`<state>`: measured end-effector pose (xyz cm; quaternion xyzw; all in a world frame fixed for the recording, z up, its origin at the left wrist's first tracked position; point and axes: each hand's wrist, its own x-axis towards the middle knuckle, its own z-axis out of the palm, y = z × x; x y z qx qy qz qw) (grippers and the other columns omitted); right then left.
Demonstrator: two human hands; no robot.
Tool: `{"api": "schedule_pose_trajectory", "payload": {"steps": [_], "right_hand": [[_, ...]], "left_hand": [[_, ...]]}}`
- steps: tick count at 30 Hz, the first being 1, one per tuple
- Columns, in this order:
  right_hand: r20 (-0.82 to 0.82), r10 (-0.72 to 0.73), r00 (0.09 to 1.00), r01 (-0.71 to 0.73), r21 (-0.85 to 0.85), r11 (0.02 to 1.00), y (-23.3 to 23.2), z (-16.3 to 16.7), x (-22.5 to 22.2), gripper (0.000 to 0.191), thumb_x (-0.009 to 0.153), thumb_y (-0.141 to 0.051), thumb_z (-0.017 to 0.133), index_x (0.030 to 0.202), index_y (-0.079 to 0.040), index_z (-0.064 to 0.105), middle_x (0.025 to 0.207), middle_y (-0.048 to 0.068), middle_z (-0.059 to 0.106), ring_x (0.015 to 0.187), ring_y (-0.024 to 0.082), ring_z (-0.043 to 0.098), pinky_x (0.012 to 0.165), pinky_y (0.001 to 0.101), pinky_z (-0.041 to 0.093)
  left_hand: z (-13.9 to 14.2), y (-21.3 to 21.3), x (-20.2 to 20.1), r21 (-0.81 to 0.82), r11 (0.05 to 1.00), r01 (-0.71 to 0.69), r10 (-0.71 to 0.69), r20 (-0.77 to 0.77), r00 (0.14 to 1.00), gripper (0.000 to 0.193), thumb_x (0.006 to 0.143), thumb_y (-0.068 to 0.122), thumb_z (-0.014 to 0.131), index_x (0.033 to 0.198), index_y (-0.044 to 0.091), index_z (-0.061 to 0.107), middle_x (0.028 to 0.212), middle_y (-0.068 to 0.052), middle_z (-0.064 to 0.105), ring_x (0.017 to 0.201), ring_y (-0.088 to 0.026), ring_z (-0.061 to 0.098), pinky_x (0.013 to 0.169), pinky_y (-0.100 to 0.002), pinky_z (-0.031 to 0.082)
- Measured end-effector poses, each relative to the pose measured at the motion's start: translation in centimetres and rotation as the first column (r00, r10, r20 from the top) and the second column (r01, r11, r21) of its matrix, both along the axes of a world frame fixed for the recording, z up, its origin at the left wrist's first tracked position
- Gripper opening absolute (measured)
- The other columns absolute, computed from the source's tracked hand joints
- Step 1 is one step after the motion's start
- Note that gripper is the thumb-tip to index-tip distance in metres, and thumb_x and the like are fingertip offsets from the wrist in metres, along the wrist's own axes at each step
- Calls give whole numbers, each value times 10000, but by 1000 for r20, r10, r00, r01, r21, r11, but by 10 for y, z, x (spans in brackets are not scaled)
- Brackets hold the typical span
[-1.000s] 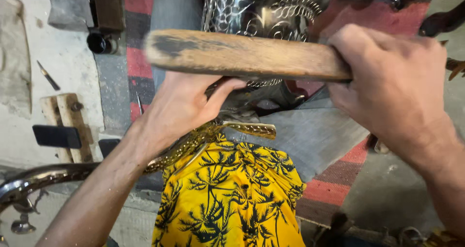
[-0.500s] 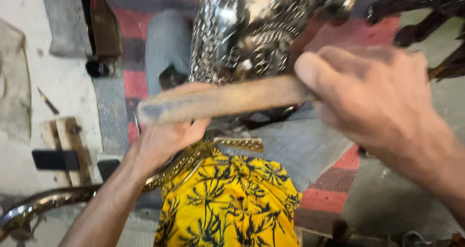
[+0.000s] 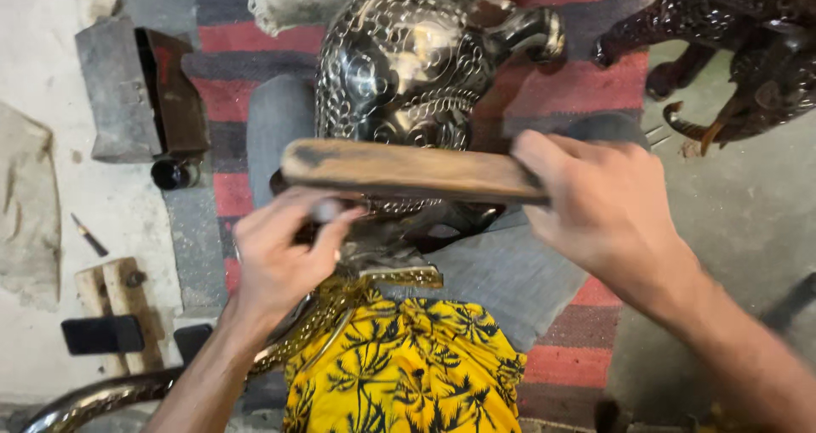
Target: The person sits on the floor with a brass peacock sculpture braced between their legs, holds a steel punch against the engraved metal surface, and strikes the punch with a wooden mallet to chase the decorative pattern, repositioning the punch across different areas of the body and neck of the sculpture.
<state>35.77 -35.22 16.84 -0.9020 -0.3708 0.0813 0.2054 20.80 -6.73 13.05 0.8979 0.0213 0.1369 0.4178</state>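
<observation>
Basically: right hand point(image 3: 608, 220) fisted round wooden mallet point(image 3: 408, 168), held crosswise just above left hand point(image 3: 285, 259). Left fingertips pinch small punch point(image 3: 327, 210) against embossed metal vessel point(image 3: 404, 67) lying on lap, braced for striking.

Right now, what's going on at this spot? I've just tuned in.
A person sits on a striped rug with an ornate embossed metal piece resting across the lap. The right hand grips one end of a flat wooden mallet, held level just above the metal. The left hand pinches a small tool against the piece's lower edge; the tool is too blurred to identify. A yellow palm-print garment covers the lap below. Dark carved figures stand at upper right.
</observation>
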Motion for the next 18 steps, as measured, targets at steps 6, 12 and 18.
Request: {"api": "schedule_pose_trajectory", "payload": {"steps": [6,12,18], "right_hand": [[-326,-378,866,474,295,830,-28,-58,-48,312,855,-89,875,1016,-21,616,742,82,602,636,162,567,618,299,487],[-573,-407,711,687,444,576,-40,-149,-108,197,973,54,778,1018,13,591,888,41,670,797,123,665,731,256,550],[-695,-277,663,681,408,609,-50,-165,-110,215,945,77,734,1024,13,545,872,75,653,753,169,692,692,301,575]], "left_hand": [[18,1,10,-444,896,3,-46,-88,995,281,1006,-68,681,1284,-63,640,1159,-147,756,1060,-140,724,939,-266,619],[14,3,18,-437,896,79,-205,-251,946,434,994,-15,695,1409,4,569,1161,-107,769,1073,-120,739,954,-278,638],[17,8,19,-77,929,361,-369,-142,919,400,987,27,733,1368,60,615,1281,-129,734,1147,-298,747,967,-349,612]]}}
